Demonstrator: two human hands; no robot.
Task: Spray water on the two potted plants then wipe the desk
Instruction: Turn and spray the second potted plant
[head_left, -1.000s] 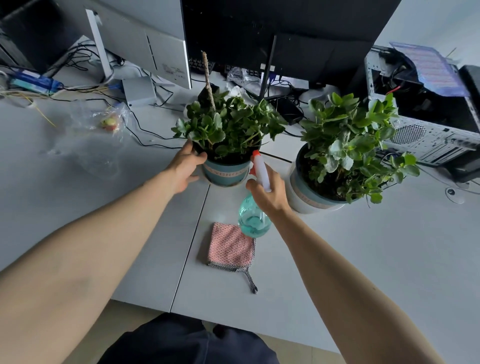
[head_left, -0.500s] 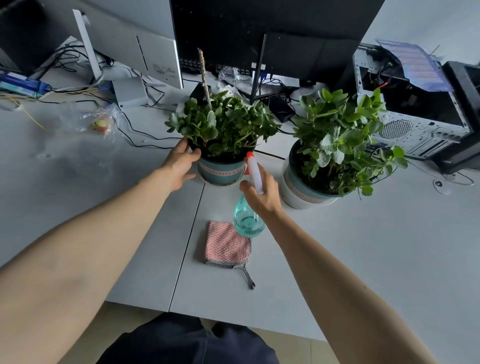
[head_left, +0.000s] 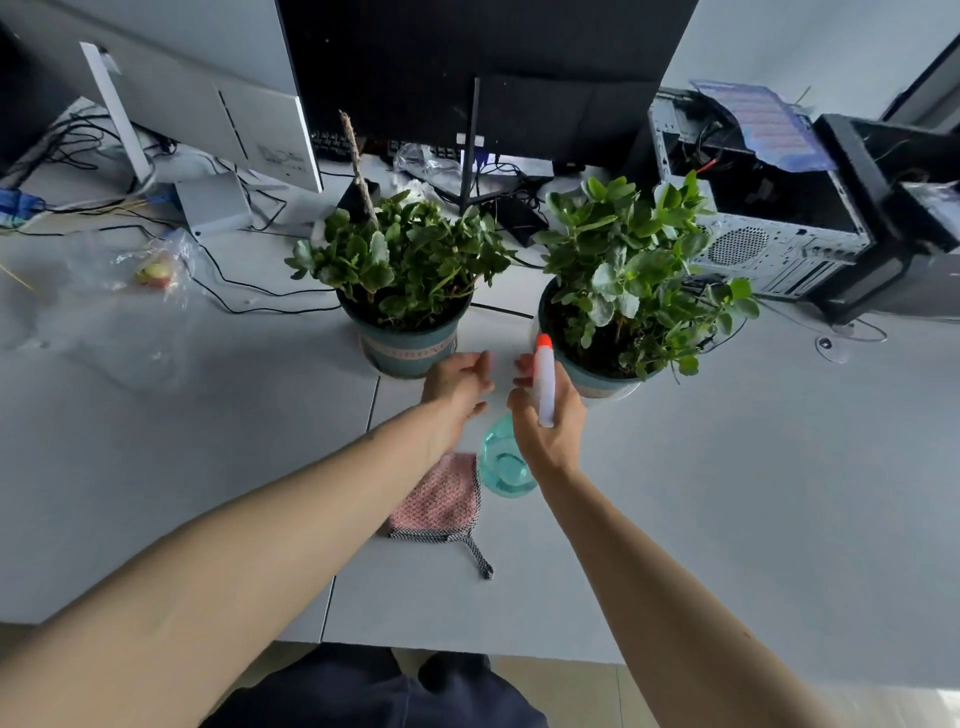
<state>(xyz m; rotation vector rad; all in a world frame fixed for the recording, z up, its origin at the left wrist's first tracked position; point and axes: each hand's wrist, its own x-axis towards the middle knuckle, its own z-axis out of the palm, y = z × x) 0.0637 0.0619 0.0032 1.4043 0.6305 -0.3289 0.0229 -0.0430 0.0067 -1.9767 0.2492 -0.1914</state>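
Note:
Two leafy potted plants stand side by side on the white desk (head_left: 727, 493): the left plant (head_left: 405, 260) in a teal pot, the right plant (head_left: 628, 270) in a pale pot. My right hand (head_left: 550, 426) grips a spray bottle (head_left: 501, 462) with a teal body, a white head and an orange nozzle that points at the right plant's pot. My left hand (head_left: 457, 379), blurred, hovers with loosely spread fingers in front of the left pot, between the two pots, holding nothing. A pink knitted cloth (head_left: 436, 501) lies flat under my left wrist.
Behind the plants stand a black monitor (head_left: 488, 67) and a white monitor (head_left: 208, 104) with tangled cables. An open computer case (head_left: 753, 208) sits back right. A clear plastic bag (head_left: 150, 270) lies at the left. The desk's front edge is near my body.
My left hand has let go of the left pot's side and swung right, toward the spray bottle. The bottle now points at the right plant instead of the left one.

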